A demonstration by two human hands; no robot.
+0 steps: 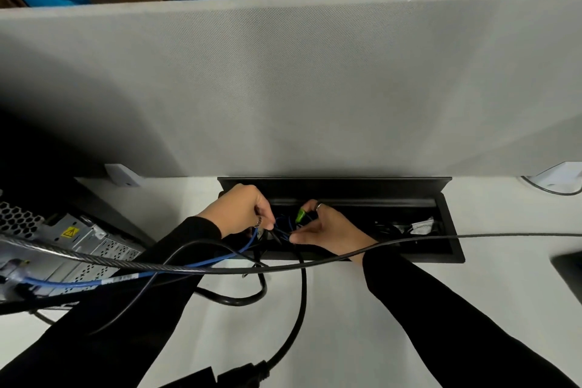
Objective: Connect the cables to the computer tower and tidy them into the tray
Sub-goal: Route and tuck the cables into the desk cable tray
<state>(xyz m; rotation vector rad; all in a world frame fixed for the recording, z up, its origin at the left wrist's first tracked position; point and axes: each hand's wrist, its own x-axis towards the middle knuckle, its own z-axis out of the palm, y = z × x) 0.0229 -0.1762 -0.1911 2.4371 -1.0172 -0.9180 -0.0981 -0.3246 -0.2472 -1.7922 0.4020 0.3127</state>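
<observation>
A black cable tray [448,230] is sunk into the white desk, its lid tipped up against the grey partition. My left hand [242,208] and my right hand [324,230] meet over the tray's left end, both pinching a bunch of blue cable [201,264] and thin black leads. A green plug [300,215] sticks up by my right fingers. The blue cable runs left to the back of the computer tower [78,249], which lies at the left edge. A thick black power cable [296,324] loops down the desk.
A steel security cable [94,257] crosses from the tower over both arms to a thin grey cable [504,235] running right. The grey partition [315,88] closes off the back. A dark object [570,268] sits at the right edge. White paper lies in the tray's right end.
</observation>
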